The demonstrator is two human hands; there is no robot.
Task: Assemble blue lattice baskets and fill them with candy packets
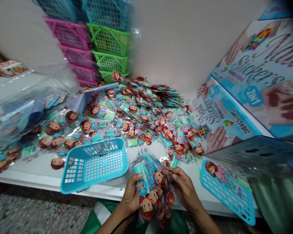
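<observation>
A bunch of small clear packets [152,191], each with a cartoon doll head and pale green sticks, is held in front of me over the table's front edge. My left hand [132,195] wraps around the bunch from the left, thumb on top. On the right side, my right hand [184,187] pinches the edge of a packet at the bunch. Just left of my hands an empty blue plastic basket [102,162] sits on the white table [34,172]. Behind my hands lies a large heap of similar packets [136,113].
Stacked pink baskets [73,35] and green baskets [109,40] stand at the back left. Nail sticker boxes [234,110] fill the right. A blue perforated plastic piece [244,208] with packets on it lies at the right edge. Clear plastic bags [21,104] lie at left.
</observation>
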